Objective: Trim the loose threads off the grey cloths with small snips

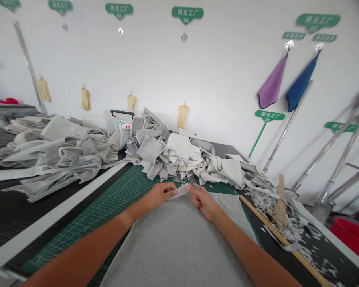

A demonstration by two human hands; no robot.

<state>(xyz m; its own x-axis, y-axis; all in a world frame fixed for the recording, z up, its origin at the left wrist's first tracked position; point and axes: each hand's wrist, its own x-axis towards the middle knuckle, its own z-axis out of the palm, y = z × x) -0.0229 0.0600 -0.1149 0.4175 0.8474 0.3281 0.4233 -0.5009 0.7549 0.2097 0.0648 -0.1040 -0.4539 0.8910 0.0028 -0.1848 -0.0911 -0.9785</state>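
Grey cloth [176, 247] in left hand [158, 196] (right hand [202, 202]: scissors [194, 182])

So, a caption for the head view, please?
The left hand and right hand pinch grey cloth over a green cutting mat.

Fabric sheet [176, 247] on cutting mat [131, 191]; cloth pile [173, 151] behind; scraps [287, 223] R of mat

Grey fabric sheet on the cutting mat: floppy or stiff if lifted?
Likely floppy: the edge of the grey fabric sheet bends up by the left hand. The similar pieces piled beyond slump in folds, so it will probably drape. Its matte, soft-looking surface suggests it won't slide easily on the green cutting mat.
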